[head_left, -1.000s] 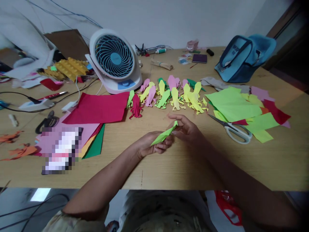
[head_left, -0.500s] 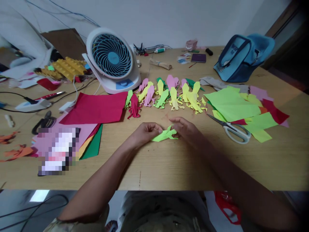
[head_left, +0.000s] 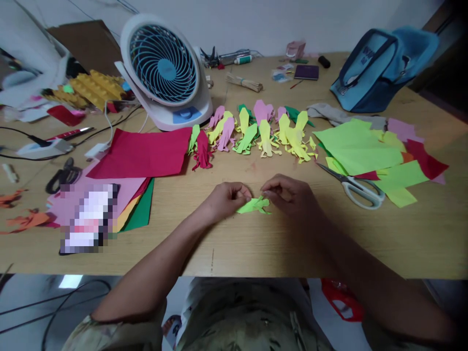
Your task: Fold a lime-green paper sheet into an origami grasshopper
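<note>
A light green folded paper figure (head_left: 253, 205) with several narrow cut strips at its right end is between my hands, low over the table. My left hand (head_left: 231, 199) pinches its left part between thumb and fingers. The thumb and forefinger of my right hand (head_left: 287, 195) are closed on one of the strips at the other end. Beyond my hands stands a group of similar folded paper figures in yellow (head_left: 265, 138), pink (head_left: 225, 132), green and red (head_left: 202, 150). White-handled scissors (head_left: 360, 191) lie to the right, their blades pointing towards the figures.
Light green paper sheets (head_left: 360, 148) and coloured scraps lie at the right, near a blue bag (head_left: 380, 73). On the left are a red sheet (head_left: 142, 153), a blurred-out phone (head_left: 89, 219), black scissors (head_left: 64, 176) and a white fan (head_left: 164, 68). The table's front edge runs close to my body.
My right thumb and forefinger have closed on a strip of the green paper figure. The figure has turned slightly in my left hand. The whole view has shifted a little.
</note>
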A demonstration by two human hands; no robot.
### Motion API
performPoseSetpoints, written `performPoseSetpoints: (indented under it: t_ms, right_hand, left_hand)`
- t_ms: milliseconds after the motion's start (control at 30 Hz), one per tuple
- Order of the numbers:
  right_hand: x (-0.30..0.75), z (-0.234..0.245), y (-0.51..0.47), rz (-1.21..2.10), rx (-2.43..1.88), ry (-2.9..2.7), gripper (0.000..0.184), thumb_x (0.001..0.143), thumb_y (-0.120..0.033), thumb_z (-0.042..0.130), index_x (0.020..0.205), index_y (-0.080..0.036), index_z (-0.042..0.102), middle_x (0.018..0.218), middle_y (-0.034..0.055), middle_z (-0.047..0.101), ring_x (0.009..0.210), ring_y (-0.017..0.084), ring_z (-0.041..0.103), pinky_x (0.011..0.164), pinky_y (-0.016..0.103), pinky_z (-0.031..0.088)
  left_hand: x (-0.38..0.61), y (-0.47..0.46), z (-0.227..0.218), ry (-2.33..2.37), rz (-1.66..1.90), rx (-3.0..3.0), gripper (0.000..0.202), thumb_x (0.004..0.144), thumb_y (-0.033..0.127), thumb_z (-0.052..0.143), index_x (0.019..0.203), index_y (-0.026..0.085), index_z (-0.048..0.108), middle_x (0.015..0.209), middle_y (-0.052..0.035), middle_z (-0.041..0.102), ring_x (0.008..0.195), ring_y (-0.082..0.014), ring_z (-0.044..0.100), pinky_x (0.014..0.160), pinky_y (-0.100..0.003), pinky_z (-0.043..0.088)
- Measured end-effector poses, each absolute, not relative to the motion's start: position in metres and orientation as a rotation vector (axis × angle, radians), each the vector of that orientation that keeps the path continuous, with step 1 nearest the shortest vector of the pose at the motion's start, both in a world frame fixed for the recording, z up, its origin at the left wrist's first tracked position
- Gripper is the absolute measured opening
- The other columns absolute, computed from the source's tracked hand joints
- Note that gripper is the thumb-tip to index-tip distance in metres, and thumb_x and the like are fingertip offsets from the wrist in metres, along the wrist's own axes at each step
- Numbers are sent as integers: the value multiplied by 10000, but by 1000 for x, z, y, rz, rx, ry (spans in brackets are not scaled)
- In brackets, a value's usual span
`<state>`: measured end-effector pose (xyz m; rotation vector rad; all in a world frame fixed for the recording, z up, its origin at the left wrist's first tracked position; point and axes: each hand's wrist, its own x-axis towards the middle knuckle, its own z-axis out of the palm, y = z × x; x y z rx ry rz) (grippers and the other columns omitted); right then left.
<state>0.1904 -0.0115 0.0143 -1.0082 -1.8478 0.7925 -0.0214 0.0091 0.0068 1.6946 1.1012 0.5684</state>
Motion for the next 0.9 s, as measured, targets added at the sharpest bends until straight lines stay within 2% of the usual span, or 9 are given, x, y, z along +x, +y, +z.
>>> performPoseSetpoints:
  t_ms: [167, 267, 400, 500, 633, 733, 900]
  right_hand:
    - [185, 3, -11, 574, -884, -2182, 78, 894, -172, 578, 870, -195, 649, 794, 22, 669, 753, 155, 593, 718, 296, 422]
    - [185, -5, -9, 461, -849, -2347, 87, 900, -183, 571, 866, -183, 651, 828, 44, 692, 791, 178, 604, 749, 322, 397]
    - [187, -8, -10, 434, -863, -2483, 67, 881, -223, 615, 910, -190, 665, 900, 45, 711, 856, 189, 622, 775, 325, 362]
    - [187, -6, -11, 389, -892, -2540, 67, 882, -210, 615, 926, -189, 660, 934, 42, 715, 866, 183, 616, 769, 323, 324]
    - [187, -5, -12, 341, -890, -2594, 90, 901, -196, 587, 949, -201, 664, 944, 32, 708, 868, 178, 598, 751, 324, 291]
    - [186, -4, -13, 286, -880, -2618, 90, 905, -228, 604, 955, -207, 676, 959, 35, 699, 871, 182, 577, 759, 332, 284]
    - [182, -2, -17, 55, -874, -2657, 88, 914, -241, 608, 893, -190, 676, 951, 53, 675, 884, 198, 506, 762, 354, 269]
  left_hand:
    - [-15, 2, 2, 1197, 616, 2070, 157, 762, 44, 547, 794, 145, 662, 780, -10, 657, 743, -125, 570, 708, -243, 404]
    - [-12, 2, -3, 1181, 643, 2170, 139, 757, 32, 565, 759, 144, 646, 801, -28, 642, 789, -142, 576, 750, -259, 424]
    - [-18, -1, -2, 1138, 656, 2141, 154, 778, 34, 558, 795, 149, 660, 816, -28, 656, 769, -134, 588, 730, -251, 438]
    - [-32, -9, 5, 1072, 692, 2128, 192, 848, 63, 523, 896, 159, 682, 883, -35, 690, 809, -134, 617, 759, -260, 460]
    - [-49, -23, 8, 912, 741, 2336, 174, 935, 176, 522, 1018, 182, 674, 1032, -74, 705, 999, -180, 619, 906, -342, 471]
    - [-52, -29, 1, 848, 664, 2520, 210, 964, 255, 520, 1100, 169, 655, 1096, -108, 682, 1080, -209, 600, 936, -369, 473]
    - [-49, -28, -12, 912, 545, 2820, 228, 995, 281, 466, 1000, 157, 658, 993, -94, 667, 950, -197, 590, 850, -333, 472]
